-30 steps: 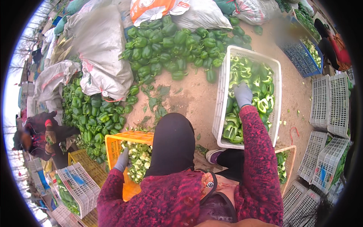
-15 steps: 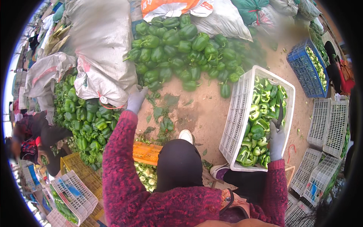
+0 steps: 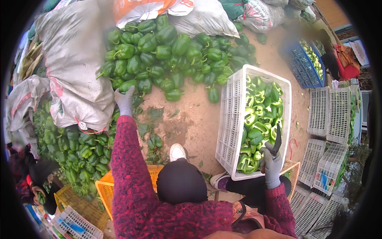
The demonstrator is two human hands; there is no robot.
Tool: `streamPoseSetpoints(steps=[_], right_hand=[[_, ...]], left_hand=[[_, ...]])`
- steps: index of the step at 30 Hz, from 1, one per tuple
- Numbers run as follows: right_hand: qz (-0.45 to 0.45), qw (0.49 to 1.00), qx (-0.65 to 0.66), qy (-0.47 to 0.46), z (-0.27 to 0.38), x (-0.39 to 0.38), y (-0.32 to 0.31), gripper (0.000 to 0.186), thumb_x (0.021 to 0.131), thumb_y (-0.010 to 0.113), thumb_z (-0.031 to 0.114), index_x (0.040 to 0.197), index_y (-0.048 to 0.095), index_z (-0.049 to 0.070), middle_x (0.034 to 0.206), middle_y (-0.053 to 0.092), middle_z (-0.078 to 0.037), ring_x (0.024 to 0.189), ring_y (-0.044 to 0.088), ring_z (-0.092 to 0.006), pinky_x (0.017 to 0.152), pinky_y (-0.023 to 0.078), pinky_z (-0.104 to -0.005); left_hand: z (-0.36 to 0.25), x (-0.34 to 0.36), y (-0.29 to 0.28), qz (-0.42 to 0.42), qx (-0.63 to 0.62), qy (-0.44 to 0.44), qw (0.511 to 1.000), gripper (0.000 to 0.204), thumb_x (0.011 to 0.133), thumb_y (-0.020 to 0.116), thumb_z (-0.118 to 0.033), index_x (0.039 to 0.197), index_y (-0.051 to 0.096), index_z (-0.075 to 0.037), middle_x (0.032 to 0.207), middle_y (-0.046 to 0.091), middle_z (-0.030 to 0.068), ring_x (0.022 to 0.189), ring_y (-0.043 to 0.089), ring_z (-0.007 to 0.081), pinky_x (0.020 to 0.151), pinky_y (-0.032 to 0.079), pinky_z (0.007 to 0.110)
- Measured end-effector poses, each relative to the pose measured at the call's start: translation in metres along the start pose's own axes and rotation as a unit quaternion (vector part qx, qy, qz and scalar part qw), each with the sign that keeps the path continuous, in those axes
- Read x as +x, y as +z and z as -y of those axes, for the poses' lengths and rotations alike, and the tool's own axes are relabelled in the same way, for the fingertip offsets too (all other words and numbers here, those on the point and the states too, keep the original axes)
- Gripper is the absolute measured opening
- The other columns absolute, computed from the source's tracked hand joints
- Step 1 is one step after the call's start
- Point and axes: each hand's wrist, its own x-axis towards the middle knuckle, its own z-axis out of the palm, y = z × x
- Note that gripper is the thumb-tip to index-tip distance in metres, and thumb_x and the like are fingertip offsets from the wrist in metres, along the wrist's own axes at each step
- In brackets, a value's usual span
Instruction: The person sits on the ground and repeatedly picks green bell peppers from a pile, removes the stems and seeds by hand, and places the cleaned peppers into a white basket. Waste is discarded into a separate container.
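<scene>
Many cut green peppers [image 3: 258,119] already fill my white crate [image 3: 232,119], but a big pile of whole peppers [image 3: 175,55] waits on the ground. My left hand [image 3: 125,101] closes on one pepper there. My right hand [image 3: 272,167] grips a dark knife [image 3: 277,139]. Sacks hide more.

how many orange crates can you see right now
2. One orange crate sits below the outstretched left hand, partly hidden by the sleeve and knee; another's corner shows beside the right hand, which holds a knife. More may be hidden.
</scene>
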Motion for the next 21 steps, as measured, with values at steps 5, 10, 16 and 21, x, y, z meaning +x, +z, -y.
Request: streamPoseSetpoints(steps=[5, 10, 16, 21], right_hand=[[0.115, 0.993, 0.031, -0.022, 0.072, -0.019, 0.048, 0.045, 0.096, 0.073, 0.027, 0.128, 0.065, -0.003, 0.092, 0.071, -0.005, 0.055, 0.054, -0.0065, 0.051, 0.043, -0.0213], [0.251, 0.941, 0.212, -0.079, 0.092, -0.069, 0.05, 0.055, 0.101, 0.063, 0.045, 0.137, 0.06, 0.003, 0.107, 0.065, -0.004, 0.066, 0.055, -0.0076, 0.06, 0.049, -0.0262], [0.215, 0.92, 0.316, -0.085, 0.032, -0.101, -0.012, 0.073, 0.098, 0.065, 0.057, 0.141, 0.051, 0.0, 0.097, 0.062, -0.002, 0.062, 0.054, -0.0091, 0.058, 0.049, -0.0257], [0.182, 0.968, 0.149, -0.083, -0.002, -0.085, -0.041, 0.072, 0.096, 0.069, 0.056, 0.137, 0.057, -0.001, 0.094, 0.064, -0.003, 0.068, 0.06, -0.0101, 0.056, 0.049, -0.025]], left_hand=[[-0.167, -0.136, -0.026, 0.278, -0.004, 0.264, 0.924, 0.084, 0.075, 0.089, -0.039, 0.141, 0.052, -0.002, 0.133, 0.057, 0.018, 0.122, 0.057, 0.0293, 0.104, 0.047, 0.04], [-0.294, -0.287, -0.019, 0.38, 0.082, 0.505, 0.771, 0.076, 0.082, 0.085, -0.036, 0.141, 0.052, -0.001, 0.13, 0.059, 0.0173, 0.118, 0.059, 0.0291, 0.1, 0.05, 0.041], [-0.313, -0.42, 0.011, 0.536, -0.119, 0.094, 0.83, 0.065, 0.104, 0.05, -0.056, 0.146, 0.051, -0.006, 0.133, 0.06, 0.0137, 0.124, 0.058, 0.0236, 0.099, 0.052, 0.041], [-0.266, -0.472, 0.044, 0.566, -0.345, -0.189, 0.724, 0.063, 0.107, 0.041, -0.063, 0.148, 0.046, -0.016, 0.139, 0.057, 0.0077, 0.127, 0.057, 0.0235, 0.103, 0.053, 0.047]])
